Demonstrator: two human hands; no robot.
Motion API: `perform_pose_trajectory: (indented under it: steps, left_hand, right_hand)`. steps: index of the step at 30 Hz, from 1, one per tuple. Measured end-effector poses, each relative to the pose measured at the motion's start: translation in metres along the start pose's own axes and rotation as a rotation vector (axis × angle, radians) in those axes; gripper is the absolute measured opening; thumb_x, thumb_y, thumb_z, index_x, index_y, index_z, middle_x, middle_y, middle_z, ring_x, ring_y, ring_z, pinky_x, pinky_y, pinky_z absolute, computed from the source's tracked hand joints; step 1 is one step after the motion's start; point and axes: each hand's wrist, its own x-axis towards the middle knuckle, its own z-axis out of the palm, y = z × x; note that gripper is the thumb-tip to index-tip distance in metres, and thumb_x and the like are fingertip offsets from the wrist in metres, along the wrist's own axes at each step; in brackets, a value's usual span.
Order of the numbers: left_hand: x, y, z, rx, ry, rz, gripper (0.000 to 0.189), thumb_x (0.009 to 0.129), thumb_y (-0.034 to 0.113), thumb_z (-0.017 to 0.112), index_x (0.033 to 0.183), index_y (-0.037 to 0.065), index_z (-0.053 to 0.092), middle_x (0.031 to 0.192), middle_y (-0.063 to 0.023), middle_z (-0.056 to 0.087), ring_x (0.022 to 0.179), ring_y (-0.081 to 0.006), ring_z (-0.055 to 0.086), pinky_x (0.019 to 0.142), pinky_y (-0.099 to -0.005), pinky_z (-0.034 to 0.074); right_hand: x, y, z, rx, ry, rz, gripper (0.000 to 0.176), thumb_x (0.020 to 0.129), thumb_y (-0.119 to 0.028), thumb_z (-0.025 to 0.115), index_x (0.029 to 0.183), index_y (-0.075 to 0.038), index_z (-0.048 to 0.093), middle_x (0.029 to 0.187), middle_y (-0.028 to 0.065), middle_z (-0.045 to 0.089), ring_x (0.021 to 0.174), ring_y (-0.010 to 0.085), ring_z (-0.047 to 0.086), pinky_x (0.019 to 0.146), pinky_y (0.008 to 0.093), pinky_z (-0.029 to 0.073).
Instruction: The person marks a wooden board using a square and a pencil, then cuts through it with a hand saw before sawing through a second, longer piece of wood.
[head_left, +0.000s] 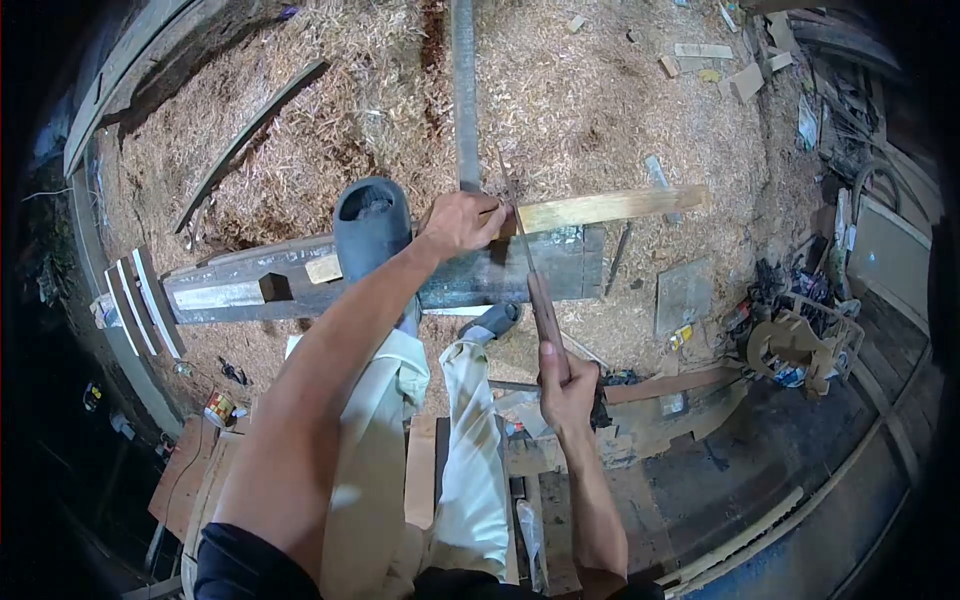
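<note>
My right hand (568, 392) is closed around the long straight wooden handle of a saw (541, 310). The thin blade, seen nearly edge-on, points away from me and crosses a light wooden strip (620, 207). Just left of the blade, my left hand (462, 222) grips the near end of that strip, its fingers bent and partly hiding the wood. Under both lies a dark, worn plank (555, 270). One foot in a dark rubber clog (372, 235) rests on this plank, left of my left hand.
Wood shavings (560, 80) cover the ground. A long narrow board (465, 100) runs away beyond my left hand. Pale slats (145, 300) and a dark wood block (274, 288) lie left. A crate of scraps (810, 340) stands right, near a flat grey panel (685, 297).
</note>
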Motion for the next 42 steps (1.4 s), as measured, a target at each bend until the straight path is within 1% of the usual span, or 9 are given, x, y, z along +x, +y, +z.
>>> perform_pose_trajectory:
  steps: [6, 10, 12, 18, 24, 29, 33, 37, 42]
  left_hand:
    - [0.001, -0.001, 0.002, 0.043, 0.051, 0.081, 0.038, 0.089, 0.037, 0.052, 0.076, 0.004, 0.065, 0.070, -0.0179, 0.064, 0.064, -0.0365, 0.062, 0.060, -0.0465, 0.050]
    - [-0.003, 0.004, 0.012, 0.132, 0.086, -0.050, 0.038, 0.089, 0.034, 0.052, 0.071, 0.003, 0.063, 0.068, -0.0178, 0.063, 0.060, -0.0361, 0.062, 0.057, -0.0457, 0.050]
    - [-0.002, 0.007, 0.012, 0.174, 0.173, -0.287, 0.036, 0.088, 0.030, 0.052, 0.065, 0.004, 0.063, 0.066, -0.0192, 0.063, 0.059, -0.0355, 0.062, 0.058, -0.0451, 0.051]
    - [0.004, 0.011, 0.009, 0.128, 0.343, -0.230, 0.035, 0.085, 0.027, 0.054, 0.061, 0.002, 0.061, 0.062, -0.0191, 0.062, 0.058, -0.0352, 0.062, 0.057, -0.0439, 0.052]
    - [0.005, 0.004, 0.012, 0.183, 0.283, -0.177, 0.031, 0.084, 0.023, 0.056, 0.059, 0.004, 0.059, 0.061, -0.0165, 0.061, 0.055, -0.0325, 0.061, 0.054, -0.0413, 0.051]
    - [-0.003, 0.010, 0.028, 0.212, 0.469, -0.119, 0.032, 0.086, 0.020, 0.054, 0.059, 0.004, 0.057, 0.061, -0.0145, 0.059, 0.054, -0.0311, 0.060, 0.054, -0.0407, 0.051]
    - [-0.010, 0.013, 0.034, 0.235, 0.563, -0.168, 0.036, 0.086, 0.021, 0.054, 0.055, 0.003, 0.058, 0.059, -0.0134, 0.059, 0.054, -0.0312, 0.061, 0.052, -0.0395, 0.052]
    - [-0.009, 0.007, 0.038, 0.243, 0.613, -0.175, 0.036, 0.086, 0.022, 0.053, 0.057, 0.001, 0.059, 0.060, -0.0175, 0.061, 0.052, -0.0337, 0.061, 0.052, -0.0411, 0.052]
    - [-0.008, 0.014, 0.036, 0.155, 0.540, -0.294, 0.036, 0.086, 0.024, 0.052, 0.059, 0.001, 0.062, 0.061, -0.0209, 0.061, 0.052, -0.0361, 0.061, 0.055, -0.0433, 0.053]
  right_hand:
    - [0.011, -0.028, -0.005, -0.065, -0.010, 0.108, 0.051, 0.091, -0.039, 0.056, 0.069, 0.007, 0.060, 0.046, 0.0067, 0.041, 0.047, 0.0098, 0.039, 0.045, 0.0320, 0.034]
    - [0.073, -0.048, 0.020, -0.119, -0.074, 0.104, 0.058, 0.090, -0.046, 0.055, 0.074, 0.009, 0.063, 0.048, 0.0081, 0.045, 0.049, 0.0129, 0.044, 0.047, 0.0356, 0.037]
    - [0.060, -0.039, 0.026, -0.079, -0.046, 0.106, 0.057, 0.090, -0.045, 0.055, 0.076, 0.009, 0.063, 0.048, 0.0078, 0.045, 0.049, 0.0125, 0.043, 0.047, 0.0353, 0.037]
    - [0.056, -0.025, 0.034, -0.039, 0.005, 0.164, 0.049, 0.091, -0.038, 0.056, 0.074, 0.007, 0.063, 0.047, 0.0054, 0.043, 0.048, 0.0085, 0.039, 0.045, 0.0320, 0.033]
    - [0.053, 0.087, 0.069, 0.114, 0.179, -0.326, 0.035, 0.088, -0.022, 0.060, 0.062, 0.001, 0.053, 0.048, 0.0081, 0.040, 0.042, 0.0140, 0.041, 0.043, 0.0339, 0.031]
    - [0.055, 0.114, 0.074, 0.082, 0.182, -0.370, 0.034, 0.086, -0.021, 0.060, 0.061, 0.001, 0.052, 0.048, 0.0090, 0.040, 0.042, 0.0162, 0.044, 0.045, 0.0328, 0.034]
    - [0.053, 0.076, 0.053, 0.137, 0.111, -0.216, 0.041, 0.088, -0.028, 0.060, 0.062, 0.003, 0.053, 0.047, 0.0056, 0.038, 0.046, 0.0104, 0.039, 0.044, 0.0325, 0.030]
    - [0.015, -0.030, 0.014, 0.012, 0.064, 0.025, 0.047, 0.090, -0.035, 0.060, 0.064, 0.005, 0.058, 0.049, -0.0002, 0.038, 0.049, 0.0072, 0.033, 0.043, 0.0306, 0.026]
    - [-0.058, -0.007, -0.021, -0.017, 0.033, 0.088, 0.050, 0.092, -0.039, 0.058, 0.062, 0.001, 0.054, 0.051, -0.0028, 0.041, 0.048, 0.0061, 0.036, 0.042, 0.0273, 0.026]
